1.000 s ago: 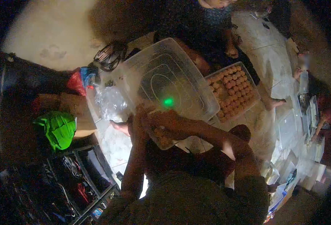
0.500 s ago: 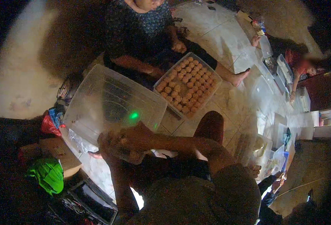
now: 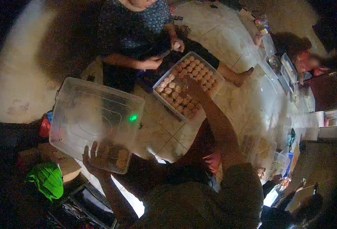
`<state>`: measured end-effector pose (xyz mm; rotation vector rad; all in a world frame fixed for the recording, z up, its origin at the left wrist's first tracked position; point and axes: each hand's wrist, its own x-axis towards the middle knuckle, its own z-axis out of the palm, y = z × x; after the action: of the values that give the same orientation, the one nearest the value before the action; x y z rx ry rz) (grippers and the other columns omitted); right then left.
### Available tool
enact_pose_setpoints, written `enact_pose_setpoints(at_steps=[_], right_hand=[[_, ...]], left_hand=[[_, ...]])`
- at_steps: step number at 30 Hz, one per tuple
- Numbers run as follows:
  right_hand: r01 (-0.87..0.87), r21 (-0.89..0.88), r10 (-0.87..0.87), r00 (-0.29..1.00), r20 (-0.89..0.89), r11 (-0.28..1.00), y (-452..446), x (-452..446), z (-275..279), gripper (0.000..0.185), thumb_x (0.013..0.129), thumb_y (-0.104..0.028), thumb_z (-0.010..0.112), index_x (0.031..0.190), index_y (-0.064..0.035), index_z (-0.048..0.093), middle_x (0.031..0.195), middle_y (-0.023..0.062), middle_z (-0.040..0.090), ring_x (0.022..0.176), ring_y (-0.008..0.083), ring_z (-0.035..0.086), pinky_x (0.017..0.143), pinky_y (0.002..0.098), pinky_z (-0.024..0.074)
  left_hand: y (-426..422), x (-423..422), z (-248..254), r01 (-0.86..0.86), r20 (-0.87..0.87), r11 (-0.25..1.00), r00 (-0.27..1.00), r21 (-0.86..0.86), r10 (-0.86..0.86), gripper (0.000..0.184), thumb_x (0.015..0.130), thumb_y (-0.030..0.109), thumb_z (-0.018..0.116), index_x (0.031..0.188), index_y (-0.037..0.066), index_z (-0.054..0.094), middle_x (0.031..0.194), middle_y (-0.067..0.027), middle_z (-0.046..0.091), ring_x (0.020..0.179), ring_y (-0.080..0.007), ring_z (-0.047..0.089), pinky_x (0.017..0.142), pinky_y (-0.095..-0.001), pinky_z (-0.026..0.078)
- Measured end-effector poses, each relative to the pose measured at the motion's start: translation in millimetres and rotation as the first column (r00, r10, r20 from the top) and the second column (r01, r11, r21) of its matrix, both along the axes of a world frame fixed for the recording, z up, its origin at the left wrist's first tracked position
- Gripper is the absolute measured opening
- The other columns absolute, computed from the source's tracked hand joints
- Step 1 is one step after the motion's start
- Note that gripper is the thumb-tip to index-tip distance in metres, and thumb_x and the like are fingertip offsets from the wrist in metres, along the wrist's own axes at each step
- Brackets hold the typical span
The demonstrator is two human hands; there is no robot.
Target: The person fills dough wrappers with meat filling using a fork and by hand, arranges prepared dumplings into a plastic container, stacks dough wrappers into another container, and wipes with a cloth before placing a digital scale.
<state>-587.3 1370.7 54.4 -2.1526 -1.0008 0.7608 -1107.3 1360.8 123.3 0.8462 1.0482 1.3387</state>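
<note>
My left hand (image 3: 94, 158), fingers spread, is against the near left end of a large clear plastic bin (image 3: 99, 103). A few brown lumpy balls (image 3: 121, 158) sit at the bin's near end. My right hand (image 3: 193, 91) reaches over a shallower clear box (image 3: 167, 111) and is among its contents. Rows of round, bumpy brown balls (image 3: 204, 74) fill much of that box. Dimness and the angle hide the right fingertips, so whether they hold a ball is unclear.
A person (image 3: 138, 34) sits across from me, hands near the box of balls. On the left are a bright green bag (image 3: 48, 179), a cardboard box (image 3: 67, 168) and a dark crate (image 3: 90, 204). Other people and clear containers (image 3: 288, 72) are on the right, on the tiled floor.
My right hand has moved from the bin's near end to the box of balls. The bin has shifted left, and my left hand's fingers now show spread. The person opposite has raised one hand.
</note>
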Motion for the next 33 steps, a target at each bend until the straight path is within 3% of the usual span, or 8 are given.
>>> enact_pose_setpoints(at_steps=[2,11,14,16,19,24,28,33], right_hand=[[-0.013,-0.046,0.015,0.999,0.041,0.999,1.2,-2.4,-15.3,0.035,0.09,-0.026,0.057,0.119,-0.006,0.059,0.114,0.0135,0.064,0.103,0.0265,0.062,0.091,0.0409,0.0496],[-0.075,-0.029,0.079,0.979,0.187,0.997,5.4,-18.9,-36.1,0.033,0.092,-0.018,0.05,0.122,-0.005,0.057,0.116,0.0135,0.062,0.105,0.0256,0.061,0.093,0.04,0.0492],[-0.069,0.159,0.053,0.993,0.101,0.985,6.1,-37.0,-7.4,0.033,0.092,-0.015,0.048,0.123,-0.0047,0.056,0.117,0.0135,0.061,0.106,0.0253,0.06,0.093,0.0398,0.049],[-0.064,0.354,0.102,0.991,-0.091,0.933,5.8,-61.2,30.0,0.033,0.093,-0.014,0.047,0.123,-0.0045,0.056,0.117,0.0135,0.061,0.106,0.025,0.06,0.094,0.0396,0.0489],[-0.315,0.524,0.472,0.86,-0.195,0.791,-2.0,-121.4,100.6,0.034,0.091,-0.015,0.049,0.122,-0.0046,0.057,0.118,0.0143,0.061,0.107,0.0268,0.059,0.094,0.0406,0.0483],[-0.988,0.145,0.99,0.074,0.118,0.056,-14.3,-253.1,141.9,0.041,0.078,-0.032,0.068,0.11,-0.0061,0.064,0.117,0.0186,0.061,0.112,0.0367,0.056,0.093,0.0466,0.0457],[-0.776,0.57,0.757,0.194,0.624,-0.271,-21.7,-268.5,101.1,0.038,0.079,-0.036,0.066,0.102,-0.0052,0.067,0.107,0.0211,0.063,0.103,0.0409,0.059,0.084,0.05,0.0488],[-0.933,0.345,0.967,0.175,0.185,0.103,-31.2,-260.1,91.3,0.037,0.082,-0.036,0.064,0.105,-0.007,0.066,0.107,0.022,0.061,0.104,0.0423,0.058,0.084,0.0521,0.0496]], left_hand=[[-0.6,6.6,14.9,0.04,-0.293,0.996,0.956,0.083,-0.014,0.053,0.098,0.043,0.039,0.138,0.009,0.042,0.133,-0.0302,0.045,0.119,-0.0491,0.049,0.093,-0.0661,0.046],[4.3,33.0,34.8,0.172,0.75,0.904,0.629,-0.391,0.205,0.048,0.096,0.042,0.048,0.13,0.009,0.048,0.119,-0.0254,0.056,0.117,-0.0384,0.051,0.091,-0.054,0.049],[-4.2,44.6,11.7,-0.08,-0.153,0.995,0.986,-0.061,0.069,0.058,0.096,0.047,0.048,0.135,0.004,0.039,0.12,-0.0232,0.056,0.109,-0.0371,0.054,0.091,-0.0518,0.048],[-5.9,43.9,15.4,-0.035,0.152,0.995,0.987,-0.089,0.049,0.056,0.097,0.044,0.046,0.137,0.004,0.037,0.121,-0.0218,0.056,0.107,-0.0343,0.055,0.09,-0.0483,0.049],[20.2,13.3,-57.5,0.389,-0.655,0.921,0.704,0.028,-0.277,0.056,0.098,0.044,0.042,0.137,0.005,0.036,0.122,-0.0171,0.055,0.1,-0.0293,0.056,0.088,-0.0431,0.051],[13.9,67.2,16.1,0.227,0.457,0.87,0.89,-0.437,-0.003,0.064,0.093,0.057,0.043,0.137,0.01,0.038,0.125,-0.015,0.056,0.109,-0.0314,0.055,0.091,-0.0473,0.049],[-1.4,62.6,16.1,0.341,0.422,0.924,0.822,0.171,-0.382,0.069,0.091,0.062,0.042,0.135,0.009,0.041,0.127,-0.0178,0.054,0.113,-0.0332,0.054,0.094,-0.0489,0.048],[-8.7,57.3,23.3,0.198,0.142,0.973,0.973,-0.119,-0.181,0.092,0.081,0.081,0.037,0.135,0.006,0.045,0.13,-0.0223,0.05,0.114,-0.041,0.051,0.098,-0.0602,0.042]])
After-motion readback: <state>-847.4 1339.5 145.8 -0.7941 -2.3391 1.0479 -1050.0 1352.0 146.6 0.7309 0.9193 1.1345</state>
